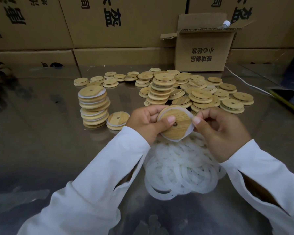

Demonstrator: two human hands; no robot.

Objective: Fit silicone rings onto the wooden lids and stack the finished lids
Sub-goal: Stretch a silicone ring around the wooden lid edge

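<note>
My left hand (pixel 145 122) grips a round wooden lid (pixel 178 126) with a small hole, thumb pressed on its face. A white silicone ring (pixel 188 133) sits partly around the lid's edge. My right hand (pixel 217 131) pinches the ring at the lid's right side. Below my hands lies a heap of loose silicone rings (pixel 180 168). A stack of finished lids (pixel 93 107) stands to the left, with one ringed lid (pixel 117 120) lying beside it. A large pile of bare wooden lids (pixel 185 89) spreads behind my hands.
The reflective table (pixel 49 141) carries everything. An open cardboard box (pixel 204 48) stands at the back right, with a wall of large cartons (pixel 92 31) behind. A white cable (pixel 244 82) and a dark flat object (pixel 288 99) lie at the right edge.
</note>
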